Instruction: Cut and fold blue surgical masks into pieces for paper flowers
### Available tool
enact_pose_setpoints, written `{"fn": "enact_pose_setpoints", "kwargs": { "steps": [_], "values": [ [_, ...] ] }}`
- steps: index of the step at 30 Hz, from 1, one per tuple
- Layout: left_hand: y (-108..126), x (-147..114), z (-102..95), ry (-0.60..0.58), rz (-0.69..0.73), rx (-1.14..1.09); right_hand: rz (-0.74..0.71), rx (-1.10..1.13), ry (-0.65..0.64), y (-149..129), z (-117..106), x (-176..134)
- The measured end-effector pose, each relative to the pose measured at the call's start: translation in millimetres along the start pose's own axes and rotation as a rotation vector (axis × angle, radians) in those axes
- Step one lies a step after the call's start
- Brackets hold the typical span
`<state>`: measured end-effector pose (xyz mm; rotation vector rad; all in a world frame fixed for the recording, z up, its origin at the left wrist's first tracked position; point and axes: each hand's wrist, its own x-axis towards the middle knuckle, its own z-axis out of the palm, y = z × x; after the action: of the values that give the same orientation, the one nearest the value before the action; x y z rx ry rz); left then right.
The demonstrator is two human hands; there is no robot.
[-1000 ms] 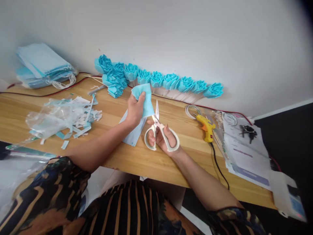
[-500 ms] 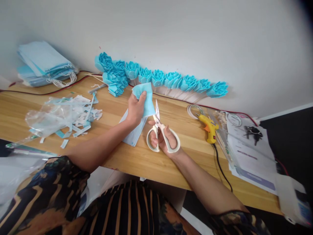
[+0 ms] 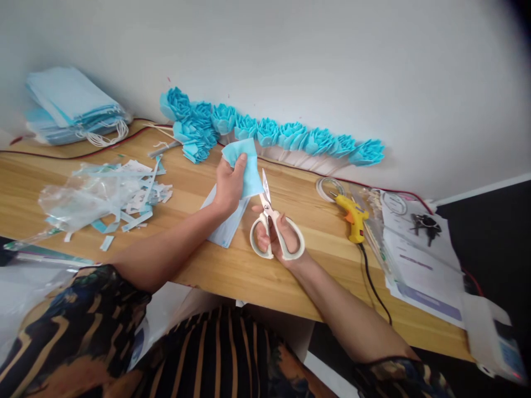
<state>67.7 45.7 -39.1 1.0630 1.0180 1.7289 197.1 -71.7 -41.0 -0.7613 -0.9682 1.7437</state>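
My left hand is closed on a folded piece of light blue face-mask fabric, held up above the table with the thumb on top. My right hand has its fingers through the loops of white-handled scissors. The blades point up and away from me, slightly parted, close to the right lower edge of the fabric. Under my left wrist a pale blue flat mask piece lies on the table, partly covered by my forearm and hand.
Blue fabric flowers on sticks line the wall. A stack of masks sits at the back left. Nearer are a clear plastic bag and cut scraps. To the right lie a yellow glue gun, papers and keys.
The scissor handles have drawn slightly closer together, the blades narrowing a little. My left hand still grips the fabric in nearly the same spot. The whole view has shifted slightly.
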Motion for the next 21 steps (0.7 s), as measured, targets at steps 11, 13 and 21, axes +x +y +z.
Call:
{"fn": "enact_pose_setpoints", "kwargs": {
  "steps": [11,13,21],
  "values": [
    [0.7,0.8,-1.0,0.013,0.000,0.043,0.010,-0.047,0.016,-0.7,2.2,0.7],
    [1.8,0.7,-0.9,0.017,-0.001,0.040,0.010,-0.032,0.027,-0.6,2.4,0.4],
    [2.7,1.0,-0.6,0.016,-0.012,0.000,0.043,0.028,0.039,1.8,-0.5,0.8]
  ]
}}
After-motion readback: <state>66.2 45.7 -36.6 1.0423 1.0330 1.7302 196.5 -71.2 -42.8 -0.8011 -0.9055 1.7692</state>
